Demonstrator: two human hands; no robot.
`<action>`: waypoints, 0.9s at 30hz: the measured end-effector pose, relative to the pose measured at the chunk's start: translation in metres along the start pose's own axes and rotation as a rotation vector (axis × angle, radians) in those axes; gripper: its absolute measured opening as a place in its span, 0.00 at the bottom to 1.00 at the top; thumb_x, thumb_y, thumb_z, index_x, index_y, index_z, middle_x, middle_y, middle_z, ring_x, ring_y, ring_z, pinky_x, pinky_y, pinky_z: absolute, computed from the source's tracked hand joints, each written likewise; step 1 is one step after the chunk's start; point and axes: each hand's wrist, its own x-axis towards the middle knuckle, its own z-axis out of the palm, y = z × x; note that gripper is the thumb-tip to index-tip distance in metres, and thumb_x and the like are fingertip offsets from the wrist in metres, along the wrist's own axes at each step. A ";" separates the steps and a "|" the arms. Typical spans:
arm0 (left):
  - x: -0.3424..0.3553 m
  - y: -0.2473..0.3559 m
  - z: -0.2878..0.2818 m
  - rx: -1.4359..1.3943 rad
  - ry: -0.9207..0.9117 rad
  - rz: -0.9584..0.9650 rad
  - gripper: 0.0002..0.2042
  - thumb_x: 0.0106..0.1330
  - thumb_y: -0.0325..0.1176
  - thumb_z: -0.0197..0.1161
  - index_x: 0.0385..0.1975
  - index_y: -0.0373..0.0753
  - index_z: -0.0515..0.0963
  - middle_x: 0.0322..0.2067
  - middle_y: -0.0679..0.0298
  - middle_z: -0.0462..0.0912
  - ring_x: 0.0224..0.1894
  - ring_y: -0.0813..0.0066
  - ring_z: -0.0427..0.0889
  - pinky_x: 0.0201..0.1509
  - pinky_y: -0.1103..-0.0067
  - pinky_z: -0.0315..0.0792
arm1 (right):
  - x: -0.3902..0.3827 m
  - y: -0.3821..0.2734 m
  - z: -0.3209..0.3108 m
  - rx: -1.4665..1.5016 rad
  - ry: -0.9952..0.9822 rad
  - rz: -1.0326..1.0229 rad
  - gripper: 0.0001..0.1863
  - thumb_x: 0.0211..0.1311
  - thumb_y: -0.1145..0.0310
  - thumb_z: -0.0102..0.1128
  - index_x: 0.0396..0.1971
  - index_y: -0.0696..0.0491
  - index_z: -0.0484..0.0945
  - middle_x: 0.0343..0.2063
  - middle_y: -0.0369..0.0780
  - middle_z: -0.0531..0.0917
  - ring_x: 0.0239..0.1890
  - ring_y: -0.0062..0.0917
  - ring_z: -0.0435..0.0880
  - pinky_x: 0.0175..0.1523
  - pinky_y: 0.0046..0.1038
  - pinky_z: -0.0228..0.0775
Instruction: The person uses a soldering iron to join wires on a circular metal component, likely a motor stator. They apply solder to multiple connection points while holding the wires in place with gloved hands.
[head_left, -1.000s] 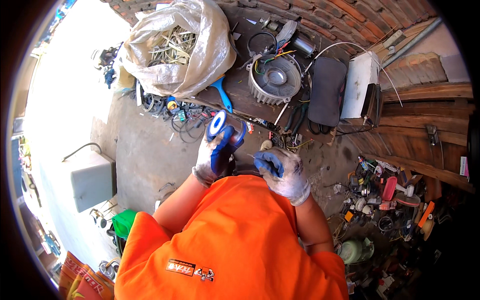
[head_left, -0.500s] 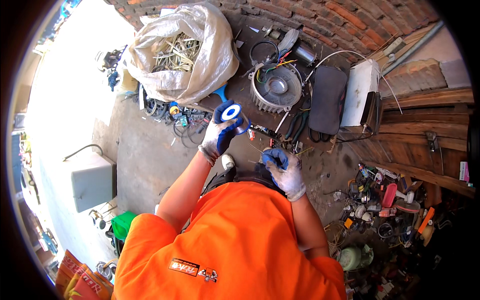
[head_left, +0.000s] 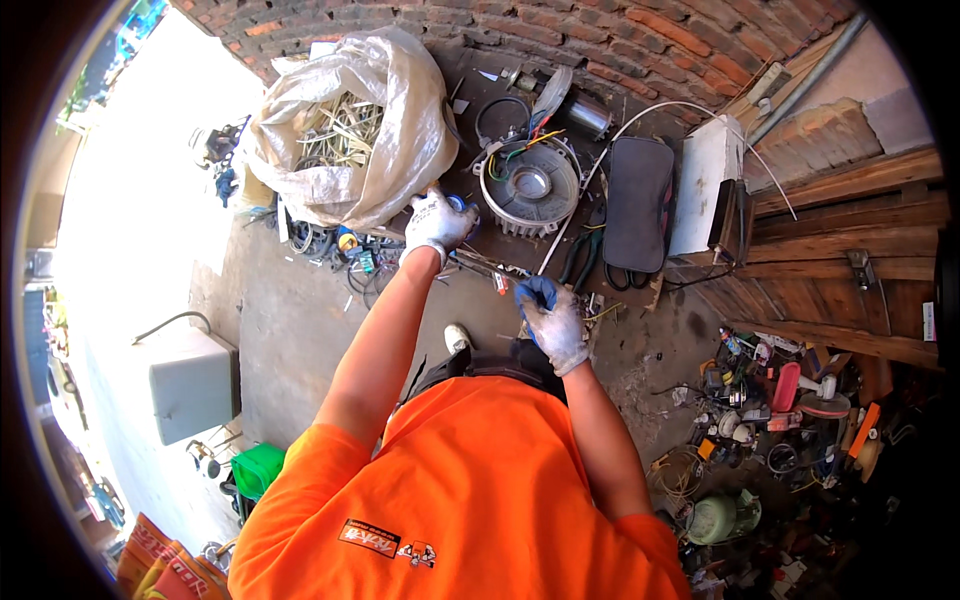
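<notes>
One narrow lane leads into a crowded surface [head_left: 464, 176].
Between the sack [head_left: 405, 120] and the housing [head_left: 530, 200], bare wood runs back from the near edge; the left hand [head_left: 440, 220] fills its mouth, and a black cable [head_left: 480, 120] crowds it farther back. Right of the housing, the pliers [head_left: 584, 255] and a white cable [head_left: 700, 106] obstruct entry, with the right hand [head_left: 550, 320] just before them. The pouch [head_left: 640, 205] and box [head_left: 702, 190] leave little room between them near the right end; the cylinder [head_left: 588, 114] and wall [head_left: 530, 35] hem in the back edge.
</notes>
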 end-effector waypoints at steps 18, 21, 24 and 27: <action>0.001 0.021 -0.025 0.234 -0.115 0.148 0.38 0.55 0.54 0.68 0.59 0.31 0.71 0.54 0.41 0.79 0.57 0.48 0.80 0.60 0.64 0.73 | 0.003 -0.037 -0.011 -0.078 0.033 -0.128 0.06 0.59 0.77 0.64 0.37 0.59 0.82 0.29 0.39 0.87 0.31 0.20 0.86 0.39 0.25 0.77; 0.010 0.036 -0.056 0.234 -0.385 0.023 0.41 0.57 0.57 0.67 0.66 0.37 0.68 0.59 0.42 0.76 0.59 0.48 0.79 0.62 0.64 0.72 | -0.005 -0.048 -0.013 -0.139 0.024 -0.130 0.06 0.58 0.78 0.64 0.36 0.60 0.82 0.30 0.42 0.88 0.34 0.24 0.88 0.42 0.27 0.78; 0.002 0.024 -0.042 0.320 -0.155 0.266 0.41 0.58 0.52 0.69 0.71 0.44 0.63 0.62 0.42 0.73 0.60 0.49 0.77 0.63 0.64 0.72 | -0.006 -0.044 -0.008 -0.162 0.033 -0.181 0.07 0.57 0.78 0.65 0.36 0.60 0.82 0.30 0.43 0.88 0.33 0.27 0.88 0.42 0.28 0.78; 0.011 0.011 -0.041 0.451 -0.132 0.417 0.43 0.56 0.46 0.68 0.73 0.43 0.57 0.60 0.42 0.73 0.59 0.46 0.77 0.61 0.61 0.73 | -0.002 -0.041 -0.007 -0.138 0.019 -0.169 0.07 0.58 0.77 0.65 0.36 0.60 0.82 0.31 0.44 0.88 0.34 0.30 0.89 0.42 0.29 0.79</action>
